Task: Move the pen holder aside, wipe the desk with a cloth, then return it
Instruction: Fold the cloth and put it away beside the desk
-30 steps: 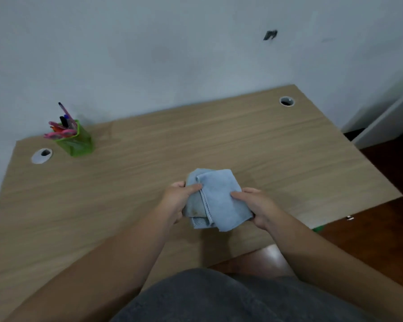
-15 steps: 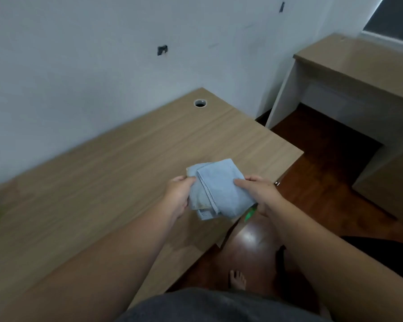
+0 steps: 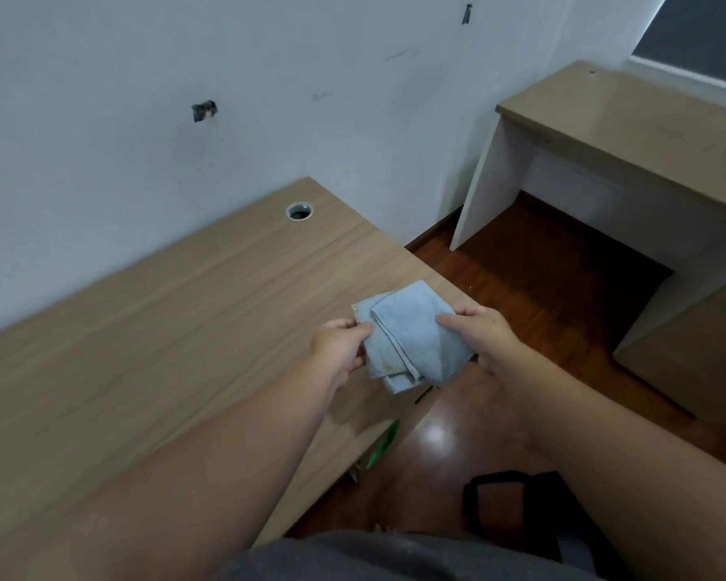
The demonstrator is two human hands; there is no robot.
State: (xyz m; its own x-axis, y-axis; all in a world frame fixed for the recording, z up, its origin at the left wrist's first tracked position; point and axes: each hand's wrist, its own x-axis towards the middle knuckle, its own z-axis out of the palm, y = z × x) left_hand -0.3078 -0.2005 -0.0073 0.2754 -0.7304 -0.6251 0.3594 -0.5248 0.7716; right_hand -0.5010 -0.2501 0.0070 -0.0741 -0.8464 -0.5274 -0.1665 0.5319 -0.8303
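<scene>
The cloth is pale blue, folded into a thick, uneven wad with a stitched hem running down its middle and some brownish soiling on the lower left layers. I hold it up off the counter, over its near right corner, pinched by my left hand and right hand.

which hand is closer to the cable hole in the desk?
Left. The left hand grips the cloth below and slightly right of the cable hole; the right hand holds it farther right.
</scene>
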